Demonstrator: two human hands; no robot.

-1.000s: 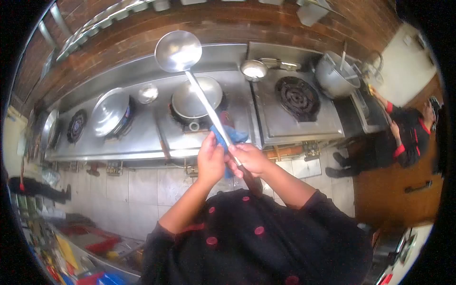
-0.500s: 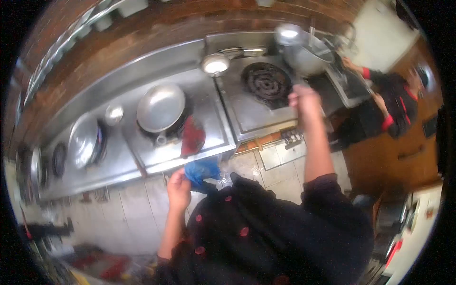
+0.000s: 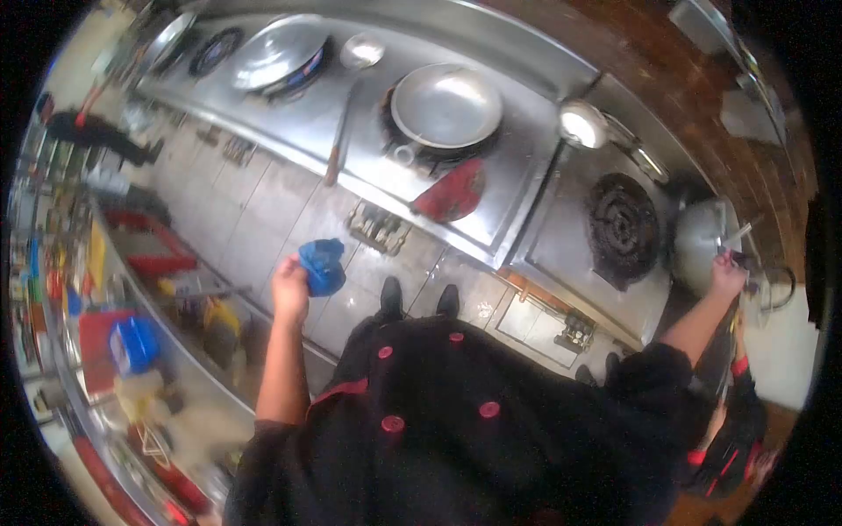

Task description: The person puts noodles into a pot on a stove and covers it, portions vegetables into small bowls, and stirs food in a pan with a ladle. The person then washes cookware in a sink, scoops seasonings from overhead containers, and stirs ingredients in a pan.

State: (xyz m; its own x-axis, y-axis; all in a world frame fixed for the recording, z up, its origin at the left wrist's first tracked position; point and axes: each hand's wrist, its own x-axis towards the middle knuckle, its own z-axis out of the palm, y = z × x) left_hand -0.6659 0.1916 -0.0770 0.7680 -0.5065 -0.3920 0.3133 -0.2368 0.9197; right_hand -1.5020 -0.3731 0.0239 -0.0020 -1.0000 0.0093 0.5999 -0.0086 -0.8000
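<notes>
My left hand [image 3: 292,285] is closed on a crumpled blue cloth [image 3: 323,266], held out over the tiled floor in front of the stoves. At the far right, my right hand [image 3: 726,273] is closed at the side of a large grey metal pot [image 3: 699,237]. A pale handle [image 3: 735,235] rises by the fingers; what they grip there is blurred. Left of the pot lies a black round burner [image 3: 623,223]. On the middle stove sits a metal pan [image 3: 447,105], with a folded red cloth [image 3: 452,191] against its near side.
A ladle [image 3: 361,53] lies left of the pan, and a lidded wok [image 3: 281,53] stands farther left. A co-worker's dark sleeve [image 3: 732,430] is close by my right arm. Another person [image 3: 101,131] stands far left. Cluttered shelving [image 3: 189,324] lines the left side.
The view has turned toward the right, so the stoves now run diagonally. My right hand has gone from beside the burner to the large pot. My left hand still holds the blue cloth.
</notes>
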